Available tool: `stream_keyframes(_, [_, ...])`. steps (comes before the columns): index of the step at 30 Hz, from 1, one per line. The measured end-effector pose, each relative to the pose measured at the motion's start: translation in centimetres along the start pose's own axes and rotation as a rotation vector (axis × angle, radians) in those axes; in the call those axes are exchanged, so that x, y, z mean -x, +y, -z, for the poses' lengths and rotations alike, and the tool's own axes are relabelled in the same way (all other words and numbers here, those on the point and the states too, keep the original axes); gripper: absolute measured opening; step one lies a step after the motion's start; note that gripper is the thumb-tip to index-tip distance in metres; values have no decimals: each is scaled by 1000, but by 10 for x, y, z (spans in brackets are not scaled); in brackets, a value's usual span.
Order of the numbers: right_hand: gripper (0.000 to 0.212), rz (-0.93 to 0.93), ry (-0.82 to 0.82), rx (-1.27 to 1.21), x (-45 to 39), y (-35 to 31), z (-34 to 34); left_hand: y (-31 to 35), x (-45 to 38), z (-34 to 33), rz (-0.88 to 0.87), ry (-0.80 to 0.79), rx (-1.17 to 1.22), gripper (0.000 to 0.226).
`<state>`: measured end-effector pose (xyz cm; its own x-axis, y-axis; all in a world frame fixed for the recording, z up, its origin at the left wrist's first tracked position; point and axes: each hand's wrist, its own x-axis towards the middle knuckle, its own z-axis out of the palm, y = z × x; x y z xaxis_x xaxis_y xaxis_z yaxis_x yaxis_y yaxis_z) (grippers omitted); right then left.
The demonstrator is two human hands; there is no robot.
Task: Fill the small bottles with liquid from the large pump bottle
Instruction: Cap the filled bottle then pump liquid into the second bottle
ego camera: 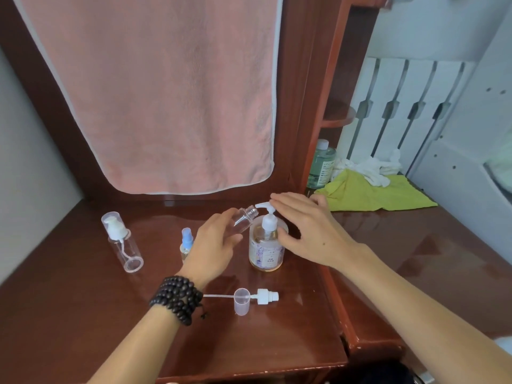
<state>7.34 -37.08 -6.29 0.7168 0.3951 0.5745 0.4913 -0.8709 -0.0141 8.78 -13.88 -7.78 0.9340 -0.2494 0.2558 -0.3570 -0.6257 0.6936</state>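
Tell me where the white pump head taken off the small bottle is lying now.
In the head view, the white pump head lies on the brown wooden table, nearest the camera, beside a small clear plastic cap and below the large pump bottle.

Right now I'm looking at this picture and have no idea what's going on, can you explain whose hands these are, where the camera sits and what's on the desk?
There is one picture, from a camera worn on a person's head, looking down at their own hands. The left hand holds a small clear bottle, cap off, tilted with its mouth at the spout of the large pump bottle. The right hand rests flat over the pump. On the brown desk lie a loose white pump cap, another clear bottle and a small blue spray bottle.
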Motion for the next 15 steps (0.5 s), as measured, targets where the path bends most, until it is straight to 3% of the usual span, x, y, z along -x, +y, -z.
stream_keyframes(9, [48, -26, 111, -100, 5, 3, -19, 4, -23, -4, -140, 30, -108, 54])
stream_keyframes(15, [36, -66, 179, -142, 7, 0, -35, -3, -24, -15, -41, -14, -85, 42])
